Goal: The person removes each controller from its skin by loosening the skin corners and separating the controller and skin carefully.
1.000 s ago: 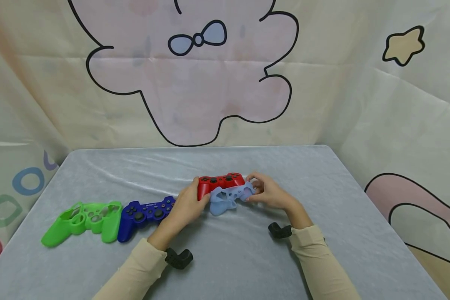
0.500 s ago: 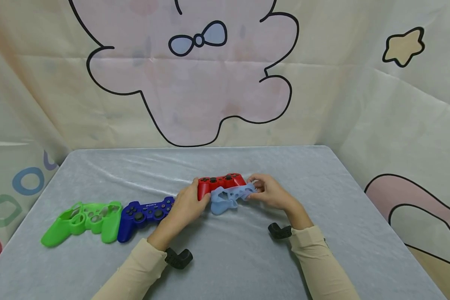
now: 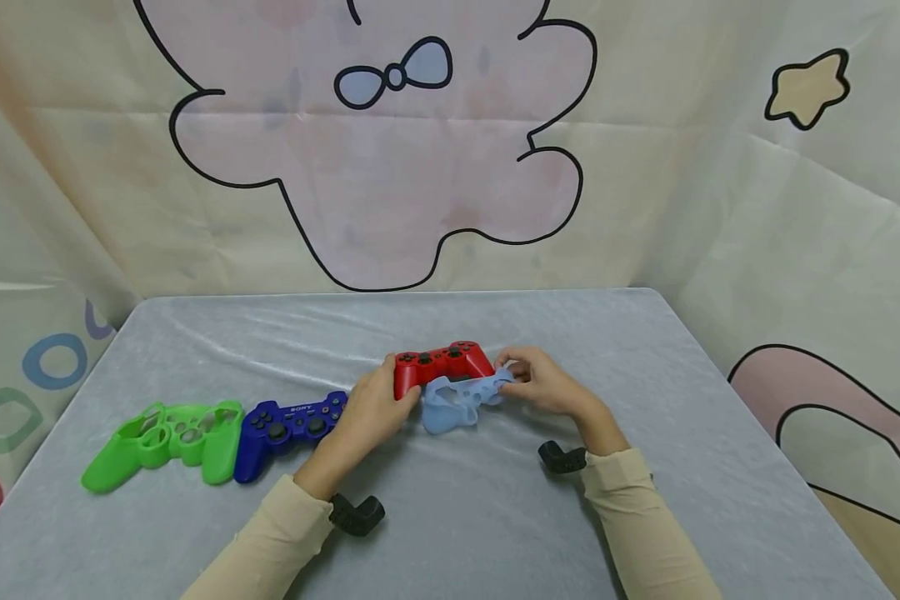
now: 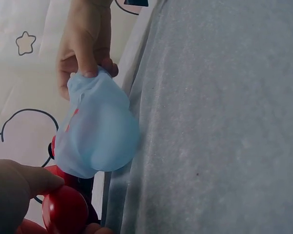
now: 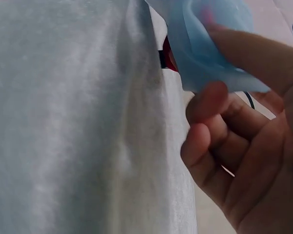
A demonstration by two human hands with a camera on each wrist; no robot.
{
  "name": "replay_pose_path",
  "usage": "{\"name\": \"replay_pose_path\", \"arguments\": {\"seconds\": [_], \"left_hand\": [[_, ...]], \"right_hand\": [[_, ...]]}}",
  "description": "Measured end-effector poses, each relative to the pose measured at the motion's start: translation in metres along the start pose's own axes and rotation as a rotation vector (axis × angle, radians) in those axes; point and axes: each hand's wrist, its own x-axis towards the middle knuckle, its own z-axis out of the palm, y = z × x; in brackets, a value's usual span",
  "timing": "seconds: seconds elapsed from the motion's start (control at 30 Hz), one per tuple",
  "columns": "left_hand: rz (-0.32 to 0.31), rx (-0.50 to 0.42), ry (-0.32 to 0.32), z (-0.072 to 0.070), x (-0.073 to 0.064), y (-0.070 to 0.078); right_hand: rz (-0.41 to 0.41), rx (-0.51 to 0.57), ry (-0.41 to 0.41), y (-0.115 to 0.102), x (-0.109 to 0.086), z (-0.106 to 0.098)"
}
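Note:
A red game controller (image 3: 444, 362) is held up over the table by my left hand (image 3: 375, 410), whose thumb and fingers grip its left handle. In front of it hangs a soft light-blue controller sleeve (image 3: 450, 403), floppy and full of cut-outs. My right hand (image 3: 543, 382) pinches the sleeve's right end between thumb and fingers. The left wrist view shows the sleeve (image 4: 105, 126) covering much of the controller, with the red handle (image 4: 65, 209) bare in the left hand. In the right wrist view the thumb presses on the sleeve (image 5: 205, 53); little of the controller shows there.
To the left lie a blue controller (image 3: 292, 429) and, beside it, a green controller sleeve (image 3: 183, 442). Grey cloth covers the table (image 3: 465, 517). A printed curtain (image 3: 630, 192) stands behind the far edge. Each wrist wears a black camera (image 3: 357, 515).
The red controller's right end has tilted up a little and shows more above the sleeve. The sleeve has shifted slightly right with my right hand. Both hands keep their grip.

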Motion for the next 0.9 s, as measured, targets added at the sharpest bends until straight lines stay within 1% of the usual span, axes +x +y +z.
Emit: {"name": "replay_pose_path", "arguments": {"seconds": [0.1, 0.27, 0.43, 0.57, 0.73, 0.83, 0.9], "left_hand": [[-0.002, -0.014, -0.008, -0.002, 0.000, 0.000], [-0.014, -0.035, -0.017, -0.006, 0.001, 0.001], [-0.004, -0.022, -0.021, -0.006, 0.000, 0.001], [0.000, 0.043, -0.016, -0.006, -0.001, 0.001], [0.013, 0.171, -0.013, -0.004, -0.003, 0.000], [0.029, 0.231, -0.010, -0.003, -0.004, -0.001], [0.045, 0.251, -0.001, -0.003, -0.005, -0.002]], "right_hand": [[-0.009, 0.045, -0.029, -0.001, -0.001, -0.003], [0.003, 0.095, -0.067, -0.003, -0.003, -0.005], [-0.027, 0.169, -0.095, -0.006, -0.006, -0.006], [-0.075, 0.243, -0.109, -0.009, -0.007, -0.007], [-0.107, 0.335, -0.138, -0.013, -0.006, -0.007], [-0.112, 0.355, -0.143, -0.016, -0.005, -0.007], [-0.111, 0.354, -0.137, -0.017, -0.004, -0.006]]}}
